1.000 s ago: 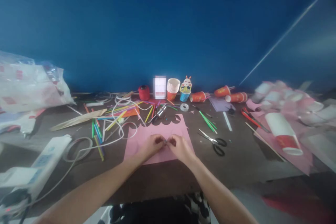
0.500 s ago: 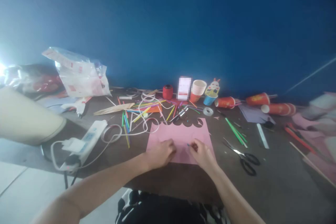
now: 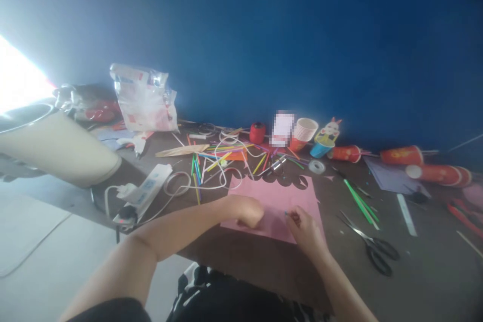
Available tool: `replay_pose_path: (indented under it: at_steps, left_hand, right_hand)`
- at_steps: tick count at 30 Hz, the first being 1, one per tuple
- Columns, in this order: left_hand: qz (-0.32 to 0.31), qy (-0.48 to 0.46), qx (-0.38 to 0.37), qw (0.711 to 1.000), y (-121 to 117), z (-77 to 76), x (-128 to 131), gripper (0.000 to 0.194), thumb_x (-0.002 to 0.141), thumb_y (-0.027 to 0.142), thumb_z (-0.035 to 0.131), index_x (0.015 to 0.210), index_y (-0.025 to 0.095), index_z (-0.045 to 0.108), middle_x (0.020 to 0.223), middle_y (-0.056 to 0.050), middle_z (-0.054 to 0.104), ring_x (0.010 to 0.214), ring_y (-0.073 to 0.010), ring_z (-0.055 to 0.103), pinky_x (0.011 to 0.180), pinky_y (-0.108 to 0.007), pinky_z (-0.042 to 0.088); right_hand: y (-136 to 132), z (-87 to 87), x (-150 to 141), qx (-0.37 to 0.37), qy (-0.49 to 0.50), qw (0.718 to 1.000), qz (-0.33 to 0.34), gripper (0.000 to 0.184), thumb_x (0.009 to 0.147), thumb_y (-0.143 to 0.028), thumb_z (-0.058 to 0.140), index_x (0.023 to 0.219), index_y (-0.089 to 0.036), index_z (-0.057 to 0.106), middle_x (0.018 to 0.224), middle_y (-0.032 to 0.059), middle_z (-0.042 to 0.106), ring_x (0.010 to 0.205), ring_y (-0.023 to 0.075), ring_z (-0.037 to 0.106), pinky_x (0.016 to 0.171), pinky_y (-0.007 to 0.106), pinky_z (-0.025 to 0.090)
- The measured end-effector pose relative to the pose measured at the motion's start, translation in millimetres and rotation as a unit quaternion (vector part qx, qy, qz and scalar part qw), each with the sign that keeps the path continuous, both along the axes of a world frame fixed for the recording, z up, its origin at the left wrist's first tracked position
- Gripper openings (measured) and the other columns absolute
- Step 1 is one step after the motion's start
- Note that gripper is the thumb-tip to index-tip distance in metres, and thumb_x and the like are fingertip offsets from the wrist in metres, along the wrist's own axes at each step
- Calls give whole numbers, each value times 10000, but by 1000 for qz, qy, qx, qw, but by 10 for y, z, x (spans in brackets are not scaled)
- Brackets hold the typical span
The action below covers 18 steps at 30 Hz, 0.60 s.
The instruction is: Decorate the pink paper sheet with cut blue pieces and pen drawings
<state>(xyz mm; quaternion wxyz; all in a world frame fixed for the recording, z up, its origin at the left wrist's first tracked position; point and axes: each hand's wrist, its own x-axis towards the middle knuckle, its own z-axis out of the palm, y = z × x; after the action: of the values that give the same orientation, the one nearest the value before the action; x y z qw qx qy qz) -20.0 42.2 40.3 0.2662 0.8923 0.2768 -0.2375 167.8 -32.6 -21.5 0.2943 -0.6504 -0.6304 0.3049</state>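
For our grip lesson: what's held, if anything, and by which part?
The right hand pinches a tiny blue piece, too small to tell where. Whether the left hand, over the scallop-edged pink paper sheet, holds anything is hidden.

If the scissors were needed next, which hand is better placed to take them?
Probably the right hand: the scissors lie on its side, nearer to it. It seems to pinch a small blue piece, though. The left hand, over the pink sheet, would have to reach across.
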Motion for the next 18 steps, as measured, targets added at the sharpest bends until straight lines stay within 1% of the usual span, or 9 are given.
replay_pose_path:
  at_steps: [2, 4, 7, 10, 12, 13, 15, 17, 18]
  left_hand:
    - [5, 1, -12, 1000, 42, -8, 157, 242, 594, 145, 608, 365, 163, 529, 368, -34, 505, 420, -165, 497, 504, -286, 405]
    - [20, -15, -9, 1000, 67, 6, 248, 264, 609, 171, 606, 364, 165, 508, 393, -38, 527, 469, -178, 525, 542, -299, 419]
    - [48, -54, 4, 997, 111, 39, 278, 266, 568, 203, 662, 369, 162, 489, 455, -60, 564, 599, -228, 570, 636, -352, 432]
    - [75, -105, -22, 991, 206, 23, 307, 207, 536, 142, 657, 389, 157, 512, 475, -61, 574, 632, -228, 580, 668, -348, 433]
    - [106, -156, -50, 981, 277, -39, 384, 94, 583, 125, 604, 496, 157, 590, 518, -46, 597, 608, -194, 579, 641, -310, 439]
    - [125, -183, -66, 973, 302, -87, 437, 71, 617, 129, 575, 578, 157, 626, 543, -36, 608, 584, -173, 576, 612, -285, 439]
    - [180, -239, -93, 950, 317, -206, 546, 173, 699, 142, 495, 771, 148, 653, 603, -31, 627, 538, -136, 568, 541, -240, 431]
    - [251, -298, -111, 914, 291, -340, 625, 313, 778, 137, 375, 1005, 125, 591, 770, -66, 658, 576, -118, 588, 501, -210, 426]
    - [279, -323, -127, 895, 269, -403, 645, 352, 798, 127, 329, 1074, 114, 547, 851, -88, 659, 591, -113, 597, 486, -203, 427]
  right_hand:
    - [2, -31, 24, 10, 19, 1000, -7, 180, 804, -350, 471, 709, -202, 505, 634, 3, 597, 585, 154, 561, 566, 248, 399]
    - [14, -79, 60, 15, 48, 999, -12, 194, 808, -357, 470, 702, -198, 506, 621, 4, 585, 584, 153, 554, 571, 252, 404]
    - [35, -157, 112, 0, 93, 996, -13, 200, 806, -358, 481, 698, -191, 506, 602, -1, 568, 577, 146, 544, 567, 251, 406]
    - [49, -196, 130, -23, 128, 991, -2, 180, 781, -356, 522, 736, -182, 532, 613, -2, 574, 576, 139, 539, 554, 246, 405]
    - [55, -190, 125, -28, 160, 987, 2, 175, 763, -351, 548, 744, -177, 537, 618, 0, 580, 581, 137, 541, 561, 247, 414]
    - [59, -177, 121, -30, 182, 983, -7, 179, 757, -353, 555, 740, -176, 532, 612, 1, 582, 573, 135, 540, 559, 248, 419]
    - [67, -133, 119, -35, 244, 968, -44, 195, 750, -366, 563, 740, -177, 518, 612, 2, 587, 547, 129, 536, 541, 251, 433]
    - [79, -75, 126, -44, 307, 946, -92, 214, 741, -384, 574, 747, -180, 509, 613, -6, 581, 518, 125, 531, 512, 253, 447]
    - [88, -44, 132, -48, 330, 936, -111, 221, 735, -391, 579, 750, -182, 509, 611, -11, 573, 513, 126, 533, 505, 256, 458]
